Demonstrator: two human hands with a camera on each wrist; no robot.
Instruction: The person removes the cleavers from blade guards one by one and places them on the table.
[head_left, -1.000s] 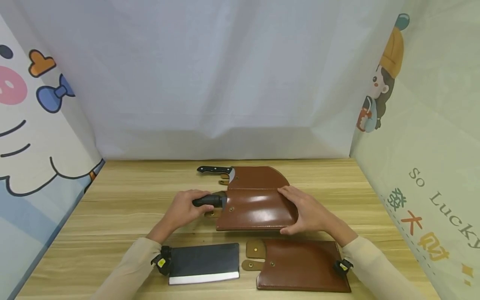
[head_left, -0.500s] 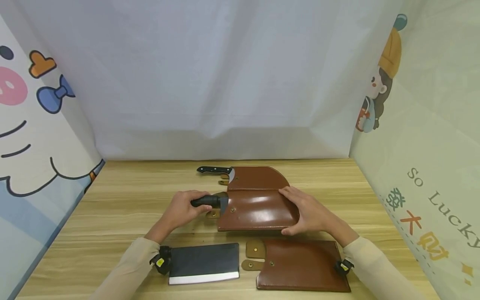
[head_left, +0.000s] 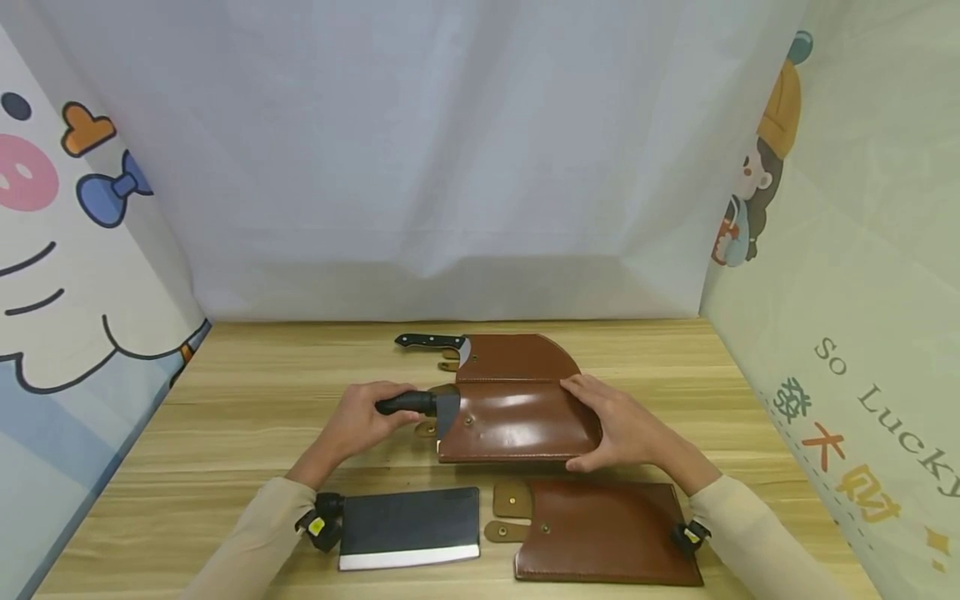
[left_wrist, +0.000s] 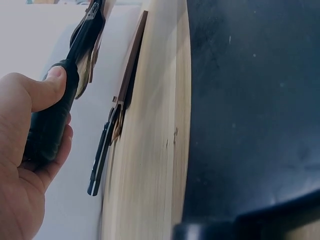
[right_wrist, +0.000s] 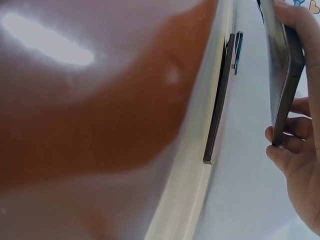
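Observation:
My left hand (head_left: pixel 358 422) grips the black handle (left_wrist: pixel 52 112) of a cleaver, thumb along its top. A strip of the cleaver's dark blade (head_left: pixel 447 412) shows at the mouth of a brown leather knife sheath (head_left: pixel 525 421); the rest of the blade is hidden inside. At the sheath's far right end, my right hand (head_left: pixel 618 421) holds it with fingers over the upper edge and thumb at the lower one. Both wrist views show the cleaver and sheath raised over the table. The sheath's tan snap straps (head_left: pixel 426 429) hang by the handle.
Behind lies another knife with a black riveted handle (head_left: pixel 429 340), its blade in a brown sheath (head_left: pixel 517 357). In front, a dark cleaver blade (head_left: pixel 408 521) rests beside a flat brown sheath (head_left: pixel 607 533) with unfastened straps. The wooden table (head_left: pixel 247 392) ends at a white cloth backdrop.
The left hand has drawn the handle slightly leftward, and more of the blade shows outside the sheath. The right hand and sheath have shifted slightly right.

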